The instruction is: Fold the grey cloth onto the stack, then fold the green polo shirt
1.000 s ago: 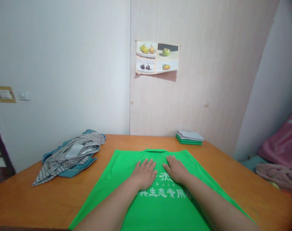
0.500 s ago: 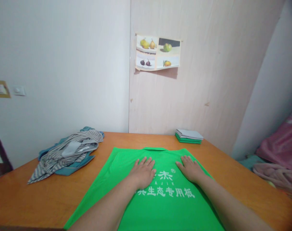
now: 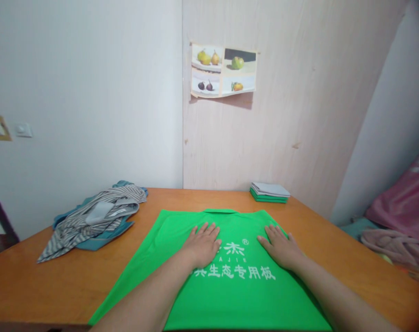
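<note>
A bright green shirt [image 3: 237, 299] with white printed characters lies spread out on the orange-brown table, its collar at the far edge. My left hand [image 3: 201, 245] rests flat on it, left of centre, fingers apart, covering part of the print. My right hand [image 3: 281, 246] lies flat near the shirt's right side, to the right of the lettering, with its fingers spread. Neither hand grips the cloth. The near part of the shirt reaches the table's front edge, partly under my forearms.
A loose heap of striped and teal clothes [image 3: 98, 214] lies at the table's left. Folded grey and green garments are stacked [image 3: 269, 192] at the back right. Beyond the table [image 3: 337, 249] on the right are pink fabrics [image 3: 399, 203]. Fruit pictures [image 3: 224, 70] hang on the wall.
My right hand has slid to the right across the shirt, away from the print. My left hand stays in about the same place. The view has shifted slightly.
</note>
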The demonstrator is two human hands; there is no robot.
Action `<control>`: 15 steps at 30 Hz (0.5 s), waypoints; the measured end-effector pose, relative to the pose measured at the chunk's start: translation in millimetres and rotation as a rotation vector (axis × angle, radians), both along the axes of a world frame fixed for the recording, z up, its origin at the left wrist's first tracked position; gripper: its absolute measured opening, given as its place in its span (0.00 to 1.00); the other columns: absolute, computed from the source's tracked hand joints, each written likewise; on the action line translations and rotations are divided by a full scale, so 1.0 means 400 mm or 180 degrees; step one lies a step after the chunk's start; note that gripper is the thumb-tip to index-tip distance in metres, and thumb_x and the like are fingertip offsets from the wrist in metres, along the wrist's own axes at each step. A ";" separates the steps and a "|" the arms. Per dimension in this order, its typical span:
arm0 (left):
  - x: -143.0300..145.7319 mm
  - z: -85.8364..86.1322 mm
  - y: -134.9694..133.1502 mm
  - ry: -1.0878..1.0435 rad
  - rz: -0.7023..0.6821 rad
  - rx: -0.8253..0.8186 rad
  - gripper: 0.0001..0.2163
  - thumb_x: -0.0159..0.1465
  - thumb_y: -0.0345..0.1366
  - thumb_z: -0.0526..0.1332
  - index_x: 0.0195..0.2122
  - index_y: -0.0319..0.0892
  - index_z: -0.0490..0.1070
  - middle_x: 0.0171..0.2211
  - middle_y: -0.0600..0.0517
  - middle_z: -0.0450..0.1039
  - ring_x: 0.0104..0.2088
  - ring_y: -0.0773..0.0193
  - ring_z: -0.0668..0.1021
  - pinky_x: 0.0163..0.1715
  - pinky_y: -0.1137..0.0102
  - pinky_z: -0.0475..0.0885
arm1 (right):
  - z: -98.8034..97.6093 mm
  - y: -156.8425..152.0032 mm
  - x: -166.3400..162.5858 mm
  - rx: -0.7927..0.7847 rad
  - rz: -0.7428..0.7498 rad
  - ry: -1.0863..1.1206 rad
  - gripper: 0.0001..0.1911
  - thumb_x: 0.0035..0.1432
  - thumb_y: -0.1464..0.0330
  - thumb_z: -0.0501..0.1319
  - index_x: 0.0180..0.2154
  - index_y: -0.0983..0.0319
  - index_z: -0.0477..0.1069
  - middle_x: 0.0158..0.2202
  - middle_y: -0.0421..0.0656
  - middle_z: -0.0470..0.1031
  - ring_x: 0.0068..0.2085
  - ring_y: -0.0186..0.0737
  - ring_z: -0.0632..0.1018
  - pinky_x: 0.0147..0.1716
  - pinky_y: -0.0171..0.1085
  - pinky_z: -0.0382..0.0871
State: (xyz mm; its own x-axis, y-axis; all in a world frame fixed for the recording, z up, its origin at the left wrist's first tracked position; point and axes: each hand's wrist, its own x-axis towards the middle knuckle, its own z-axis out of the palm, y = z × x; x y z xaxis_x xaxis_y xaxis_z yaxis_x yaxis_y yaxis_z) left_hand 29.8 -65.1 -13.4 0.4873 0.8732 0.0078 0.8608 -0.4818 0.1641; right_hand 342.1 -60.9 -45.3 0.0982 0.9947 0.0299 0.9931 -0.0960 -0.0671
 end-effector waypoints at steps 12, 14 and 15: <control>-0.001 0.014 0.003 0.0011 -0.0048 -0.0091 0.31 0.71 0.53 0.38 0.71 0.45 0.47 0.72 0.48 0.41 0.71 0.50 0.45 0.66 0.45 0.44 | 0.036 -0.022 -0.001 0.0031 0.0143 0.0320 0.43 0.65 0.43 0.40 0.69 0.66 0.50 0.72 0.52 0.46 0.71 0.53 0.47 0.66 0.59 0.41; -0.010 0.022 0.000 0.0025 -0.0076 -0.0125 0.31 0.71 0.54 0.41 0.71 0.44 0.47 0.72 0.46 0.40 0.71 0.49 0.46 0.66 0.45 0.45 | 0.052 -0.034 0.008 0.0046 0.0167 0.0378 0.43 0.66 0.45 0.39 0.69 0.68 0.50 0.71 0.53 0.47 0.71 0.53 0.48 0.66 0.58 0.42; -0.019 0.027 -0.004 0.0015 -0.0105 -0.0137 0.32 0.70 0.55 0.42 0.71 0.43 0.48 0.72 0.45 0.41 0.71 0.48 0.46 0.66 0.45 0.46 | 0.061 -0.044 0.014 0.0058 0.0181 0.0408 0.42 0.67 0.45 0.39 0.69 0.68 0.51 0.71 0.53 0.47 0.71 0.53 0.48 0.66 0.57 0.42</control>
